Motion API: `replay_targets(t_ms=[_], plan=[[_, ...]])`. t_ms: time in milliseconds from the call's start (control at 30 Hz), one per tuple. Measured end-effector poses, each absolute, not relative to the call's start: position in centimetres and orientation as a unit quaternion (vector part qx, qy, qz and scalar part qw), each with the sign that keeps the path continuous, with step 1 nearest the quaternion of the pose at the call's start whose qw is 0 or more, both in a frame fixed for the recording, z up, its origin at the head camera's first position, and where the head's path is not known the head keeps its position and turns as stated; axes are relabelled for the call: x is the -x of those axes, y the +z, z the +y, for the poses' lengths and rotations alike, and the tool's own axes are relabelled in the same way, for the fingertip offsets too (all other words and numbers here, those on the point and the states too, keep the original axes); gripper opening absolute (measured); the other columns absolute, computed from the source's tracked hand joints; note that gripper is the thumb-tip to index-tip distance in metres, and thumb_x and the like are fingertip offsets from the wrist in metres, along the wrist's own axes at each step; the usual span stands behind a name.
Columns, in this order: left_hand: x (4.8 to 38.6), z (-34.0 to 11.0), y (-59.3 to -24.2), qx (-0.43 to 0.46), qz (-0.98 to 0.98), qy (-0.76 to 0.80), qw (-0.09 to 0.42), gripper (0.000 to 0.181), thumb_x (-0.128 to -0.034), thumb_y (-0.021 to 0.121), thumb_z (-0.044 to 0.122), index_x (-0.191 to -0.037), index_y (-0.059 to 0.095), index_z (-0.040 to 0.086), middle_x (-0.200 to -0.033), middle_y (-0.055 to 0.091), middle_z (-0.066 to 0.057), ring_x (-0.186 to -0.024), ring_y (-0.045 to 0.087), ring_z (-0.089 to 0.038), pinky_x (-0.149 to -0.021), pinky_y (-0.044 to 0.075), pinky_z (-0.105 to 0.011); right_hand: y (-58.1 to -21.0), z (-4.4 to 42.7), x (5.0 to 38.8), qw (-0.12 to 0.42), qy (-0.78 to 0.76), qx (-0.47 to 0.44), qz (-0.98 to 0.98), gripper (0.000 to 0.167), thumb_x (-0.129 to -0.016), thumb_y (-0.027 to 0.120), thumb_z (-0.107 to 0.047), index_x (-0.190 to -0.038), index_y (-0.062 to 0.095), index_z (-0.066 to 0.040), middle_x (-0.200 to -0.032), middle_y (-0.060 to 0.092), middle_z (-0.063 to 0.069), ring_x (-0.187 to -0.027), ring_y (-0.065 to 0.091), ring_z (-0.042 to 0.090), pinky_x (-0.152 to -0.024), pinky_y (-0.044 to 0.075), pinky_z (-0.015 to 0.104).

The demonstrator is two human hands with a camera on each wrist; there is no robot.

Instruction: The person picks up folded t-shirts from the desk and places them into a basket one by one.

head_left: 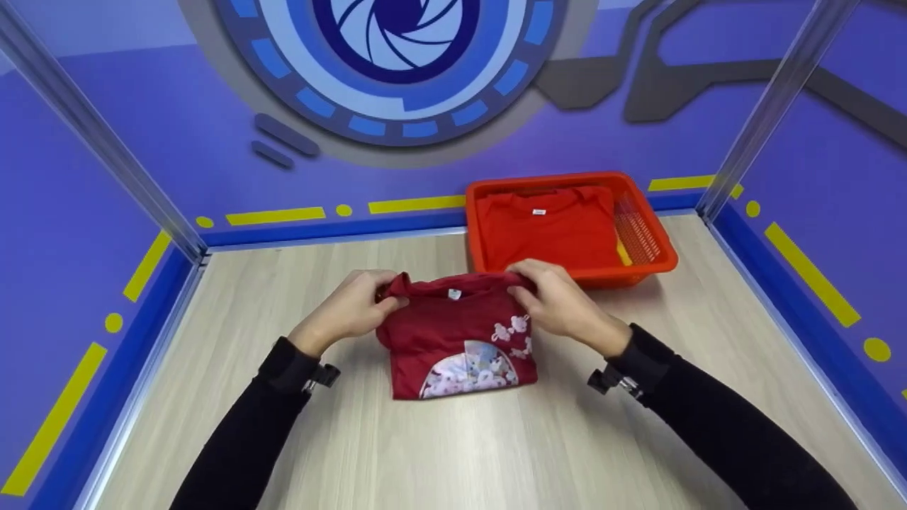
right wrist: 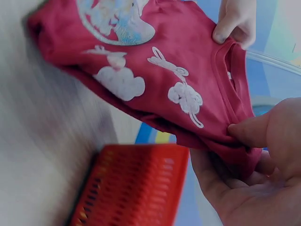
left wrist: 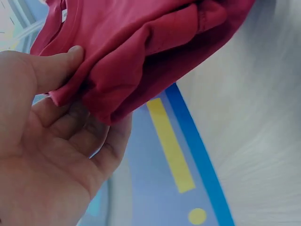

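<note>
A folded dark red T-shirt (head_left: 439, 333) with a pale printed picture hangs between both hands, its collar edge turned up toward the back. My left hand (head_left: 358, 303) pinches its upper left corner, thumb in front and fingers behind, as the left wrist view also shows on the shirt's folded layers (left wrist: 127, 61). At the upper right corner my right hand (head_left: 556, 301) pinches the cloth the same way. White cloud-like prints (right wrist: 120, 82) show near that hand in the right wrist view. Part of the right fingers is hidden behind the cloth.
Just behind the right hand stands an orange-red plastic basket (head_left: 655, 248) holding a folded bright red shirt (head_left: 545, 234). Something yellow (head_left: 623, 253) shows at its inner side. The wooden tabletop (head_left: 453, 453) is bounded by blue-purple panels (head_left: 397, 184) at the back and sides.
</note>
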State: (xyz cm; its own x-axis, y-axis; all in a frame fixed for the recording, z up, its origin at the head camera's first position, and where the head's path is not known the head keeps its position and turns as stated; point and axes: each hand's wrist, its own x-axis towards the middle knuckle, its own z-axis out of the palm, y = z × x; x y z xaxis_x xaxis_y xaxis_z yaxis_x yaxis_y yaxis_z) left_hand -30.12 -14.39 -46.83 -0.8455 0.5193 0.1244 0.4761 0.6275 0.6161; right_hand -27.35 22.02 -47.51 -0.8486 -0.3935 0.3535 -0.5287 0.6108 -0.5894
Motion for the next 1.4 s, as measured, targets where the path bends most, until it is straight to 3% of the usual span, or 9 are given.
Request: replay_targets(t_ms=[267, 467, 633, 867, 1133, 1267, 1400], plan=[[30.2, -12.0, -44.9, -0.31, 0.891, 0.33, -0.009, 0.006, -0.1067, 0.075, 0.022, -0.106, 0.071, 0.018, -0.089, 0.067, 0.002, -0.081, 0.062, -0.014, -0.073, 0.052, -0.03, -45.0, 24.7, 27.0, 0.137, 0.367, -0.242, -0.888, 0.016, -0.107, 0.069, -0.006, -0.121, 0.076, -0.007, -0.113, 0.075, 0.008, -0.1, 0.068, 0.02, -0.092, 0.059, 0.039], [30.2, -10.1, -43.5, -0.328, 0.883, 0.335, -0.032, 0.01, -0.103, 0.081, 0.026, -0.105, 0.076, 0.019, -0.084, 0.067, 0.004, -0.079, 0.066, -0.012, -0.071, 0.056, -0.029, -43.7, 27.0, 26.8, 0.182, 0.355, -0.234, -0.887, 0.019, -0.103, 0.073, -0.002, -0.121, 0.078, -0.007, -0.111, 0.076, 0.008, -0.098, 0.067, 0.019, -0.09, 0.053, 0.026], [30.1, -8.9, -42.7, -0.343, 0.88, 0.324, -0.057, 0.015, -0.0997, 0.085, 0.031, -0.099, 0.077, 0.019, -0.079, 0.07, 0.007, -0.077, 0.065, -0.01, -0.07, 0.054, -0.028, -43.2, 28.7, 26.5, 0.195, 0.35, -0.226, -0.888, 0.021, -0.102, 0.073, 0.0, -0.122, 0.078, -0.006, -0.111, 0.076, 0.009, -0.099, 0.068, 0.02, -0.09, 0.049, 0.02], [29.7, -7.6, -42.1, -0.374, 0.859, 0.345, -0.054, 0.014, -0.099, 0.086, 0.027, -0.105, 0.08, 0.015, -0.086, 0.077, 0.004, -0.079, 0.067, -0.009, -0.069, 0.053, -0.025, -42.4, 30.3, 26.1, 0.2, 0.336, -0.223, -0.893, 0.02, -0.1, 0.074, 0.001, -0.119, 0.078, -0.004, -0.112, 0.078, 0.009, -0.099, 0.069, 0.02, -0.089, 0.049, 0.018], [29.3, -6.1, -41.7, -0.397, 0.848, 0.35, -0.03, 0.011, -0.1015, 0.081, 0.017, -0.111, 0.081, 0.012, -0.094, 0.081, 0.0, -0.084, 0.072, -0.011, -0.071, 0.059, -0.026, -41.4, 32.3, 25.9, 0.18, 0.323, -0.214, -0.904, 0.019, -0.102, 0.073, -0.001, -0.119, 0.079, -0.006, -0.114, 0.08, 0.008, -0.1, 0.069, 0.02, -0.089, 0.047, 0.016], [30.0, -5.4, -41.5, -0.392, 0.85, 0.352, -0.014, 0.014, -0.1029, 0.078, 0.013, -0.117, 0.081, 0.012, -0.099, 0.082, -0.001, -0.088, 0.074, -0.012, -0.074, 0.061, -0.027, -40.3, 33.5, 26.0, 0.122, 0.323, -0.189, -0.919, 0.02, -0.104, 0.072, -0.005, -0.123, 0.079, -0.007, -0.115, 0.079, 0.012, -0.099, 0.066, 0.024, -0.086, 0.045, 0.019], [31.8, -4.3, -41.5, -0.37, 0.856, 0.361, -0.015, 0.011, -0.1015, 0.08, 0.017, -0.112, 0.083, 0.014, -0.096, 0.082, 0.0, -0.082, 0.072, -0.012, -0.072, 0.059, -0.027, -39.4, 34.4, 27.4, 0.056, 0.317, -0.152, -0.934, 0.025, -0.108, 0.069, -0.011, -0.131, 0.075, -0.005, -0.112, 0.075, 0.016, -0.096, 0.063, 0.027, -0.083, 0.046, 0.027]])
